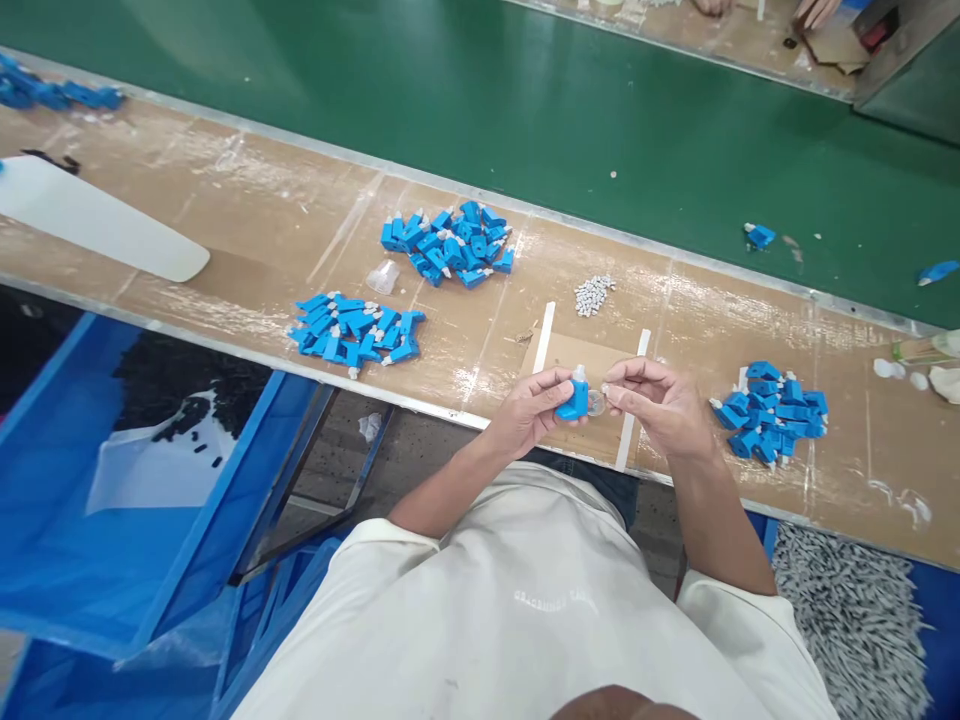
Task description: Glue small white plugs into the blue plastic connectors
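- Fingers of the left hand (pixel 529 406) clamp a blue piece (pixel 574 406); steadiness helps.
- Right hand (pixel 669 406) fingers pinch a tiny pale part (pixel 606 389) near the left ones; gentle aim matters.

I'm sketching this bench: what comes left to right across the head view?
Tapered white strip, nearer left pile of blue plastic parts, left hand holding a white-tipped blue part, right hand, right pile of blue parts.
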{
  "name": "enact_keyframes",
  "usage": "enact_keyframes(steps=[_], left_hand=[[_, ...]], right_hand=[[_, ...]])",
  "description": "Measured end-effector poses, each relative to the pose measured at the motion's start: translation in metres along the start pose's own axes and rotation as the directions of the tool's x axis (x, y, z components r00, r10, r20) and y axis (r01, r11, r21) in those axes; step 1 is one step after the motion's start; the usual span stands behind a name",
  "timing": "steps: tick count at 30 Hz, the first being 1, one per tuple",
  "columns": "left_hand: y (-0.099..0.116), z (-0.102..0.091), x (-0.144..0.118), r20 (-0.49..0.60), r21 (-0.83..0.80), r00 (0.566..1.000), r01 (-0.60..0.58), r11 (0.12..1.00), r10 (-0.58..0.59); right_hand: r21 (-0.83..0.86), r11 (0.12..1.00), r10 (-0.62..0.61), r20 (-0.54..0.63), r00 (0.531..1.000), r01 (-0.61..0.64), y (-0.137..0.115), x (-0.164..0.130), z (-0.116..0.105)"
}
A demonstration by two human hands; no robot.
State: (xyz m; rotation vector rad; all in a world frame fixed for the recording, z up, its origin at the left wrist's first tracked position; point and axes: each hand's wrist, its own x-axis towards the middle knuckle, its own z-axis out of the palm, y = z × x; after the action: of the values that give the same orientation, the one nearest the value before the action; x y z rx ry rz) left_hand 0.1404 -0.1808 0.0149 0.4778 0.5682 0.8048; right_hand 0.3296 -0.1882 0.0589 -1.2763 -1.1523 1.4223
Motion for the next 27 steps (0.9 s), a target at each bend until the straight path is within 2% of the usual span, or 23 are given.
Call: enact_keyframes(steps=[7, 18, 22, 27], left_hand=[[-0.001, 0.000, 0.000, 0.007, 0.001, 1.000, -0.019, 1.000, 0.019], [0.001, -0.001, -0.001, -0.005, -0.045, 0.999, 0.043, 0.998, -0.044], [-0.001, 0.000, 0.000, 0.024, -0.067, 0.998, 0.067, 0.995, -0.065], [-0.002, 0.003, -0.001, 0.031, -0.076, 0.995, 0.096, 0.993, -0.093]], right_hand=[[-0.004, 1.000, -0.018, 0.013, 1.000, 0.018, 0.008, -0.005, 0.006], [-0.022, 0.999, -0.025, 0.038, 0.999, 0.026, 0.008, -0.015, 0.006], [-0.089, 0.987, -0.130, 0.022, 0.991, 0.131, 0.012, -0.022, 0.010], [-0.259, 0.919, -0.309, -0.006, 0.951, 0.297, 0.018, -0.025, 0.012]])
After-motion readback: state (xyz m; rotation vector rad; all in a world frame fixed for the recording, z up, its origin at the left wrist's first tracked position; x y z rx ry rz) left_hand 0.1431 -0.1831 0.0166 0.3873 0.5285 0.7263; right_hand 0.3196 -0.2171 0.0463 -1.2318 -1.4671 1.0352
